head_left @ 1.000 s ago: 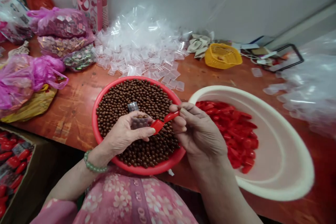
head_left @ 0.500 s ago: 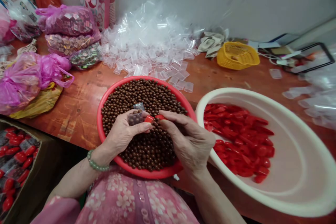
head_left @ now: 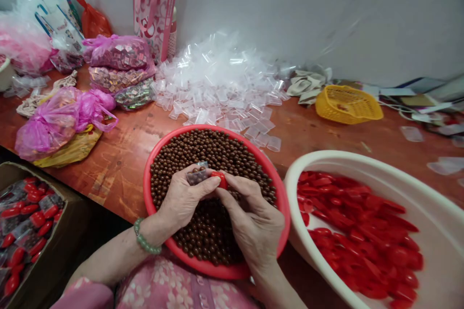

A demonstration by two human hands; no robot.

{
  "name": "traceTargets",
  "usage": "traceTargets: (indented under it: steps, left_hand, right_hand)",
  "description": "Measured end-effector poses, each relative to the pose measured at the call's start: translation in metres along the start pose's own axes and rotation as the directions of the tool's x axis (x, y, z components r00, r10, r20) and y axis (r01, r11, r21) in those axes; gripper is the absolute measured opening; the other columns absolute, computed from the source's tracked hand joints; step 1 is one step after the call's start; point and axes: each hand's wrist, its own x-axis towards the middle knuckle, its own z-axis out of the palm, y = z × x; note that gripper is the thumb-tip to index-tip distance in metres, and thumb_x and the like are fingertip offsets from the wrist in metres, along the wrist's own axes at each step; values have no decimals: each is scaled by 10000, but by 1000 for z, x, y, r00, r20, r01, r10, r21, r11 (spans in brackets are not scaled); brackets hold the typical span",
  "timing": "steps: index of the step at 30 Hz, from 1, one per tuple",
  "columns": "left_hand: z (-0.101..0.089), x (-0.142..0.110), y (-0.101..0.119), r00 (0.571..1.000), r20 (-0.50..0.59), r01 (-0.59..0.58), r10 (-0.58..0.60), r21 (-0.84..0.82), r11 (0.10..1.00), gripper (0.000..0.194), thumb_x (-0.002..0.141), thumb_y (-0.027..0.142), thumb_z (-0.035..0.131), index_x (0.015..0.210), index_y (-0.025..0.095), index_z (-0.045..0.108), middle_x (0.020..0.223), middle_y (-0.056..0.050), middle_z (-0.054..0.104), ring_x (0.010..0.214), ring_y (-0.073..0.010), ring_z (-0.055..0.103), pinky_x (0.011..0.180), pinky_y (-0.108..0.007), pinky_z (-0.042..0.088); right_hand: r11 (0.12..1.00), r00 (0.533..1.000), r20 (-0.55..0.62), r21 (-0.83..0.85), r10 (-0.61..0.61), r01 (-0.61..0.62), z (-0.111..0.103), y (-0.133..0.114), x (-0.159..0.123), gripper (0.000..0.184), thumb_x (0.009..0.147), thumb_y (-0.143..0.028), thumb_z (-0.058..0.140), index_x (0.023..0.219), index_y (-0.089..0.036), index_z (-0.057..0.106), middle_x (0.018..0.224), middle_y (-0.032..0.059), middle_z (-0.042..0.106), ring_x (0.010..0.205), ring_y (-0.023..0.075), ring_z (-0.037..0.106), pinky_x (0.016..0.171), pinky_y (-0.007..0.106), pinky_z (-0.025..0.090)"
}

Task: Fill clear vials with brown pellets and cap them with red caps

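Observation:
Over a red basin [head_left: 148, 169] of shiny brown balls [head_left: 217, 147], both of my hands meet at one small container. My left hand [head_left: 183, 198], with a green bead bracelet on its wrist, is closed round the clear plastic container [head_left: 197, 175], which has brown balls inside. At its right end sits a red plastic cap [head_left: 219, 178], pinched by the fingers and thumb of my right hand [head_left: 253, 212]. My fingers cover part of the joint between cap and container. To the right, a white oval tub [head_left: 326, 157] holds many loose red caps [head_left: 358, 227].
Behind the basin lies a heap of clear plastic containers [head_left: 221, 87]. A yellow basket [head_left: 348, 104] stands at the back right. Tied pink bags [head_left: 47, 123] lie on the left. A cardboard box [head_left: 72, 203] of red-capped filled containers stands at lower left.
The red cap in my right hand has moved left against the red part at the container's end; before, a gap lay between them. The camera's view has shifted, so everything sits lower.

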Motion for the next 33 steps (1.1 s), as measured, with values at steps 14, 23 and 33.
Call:
traceTargets:
  steps: [14,23,33]
  left_hand:
    - [-18,4,19,926,293,102,-237,409,907,487,682,508,806,908,94,683,688,-32,696,561,-101,638,501,-183,486]
    - [-19,7,17,844,409,155,-347,433,888,460,699,545,776,717,96,679,583,-35,659,439,-79,560,414,-179,404]
    - [-26,9,21,888,345,125,-306,459,879,379,741,473,767,754,106,674,713,-56,696,490,-59,566,445,-165,425]
  right_hand:
    - [999,947,320,29,-22,14,-19,-6,44,252,894,-146,629,1101,-274,696,1005,17,725,915,149,691,818,288,581]
    - [989,848,509,72,-145,126,-10,-10,57,271,898,-100,601,1094,-259,700,984,23,708,904,130,673,796,244,558]
    - [986,819,561,-23,-122,163,-41,1,66,250,884,-156,634,1085,-275,724,975,32,730,886,175,697,773,290,584]
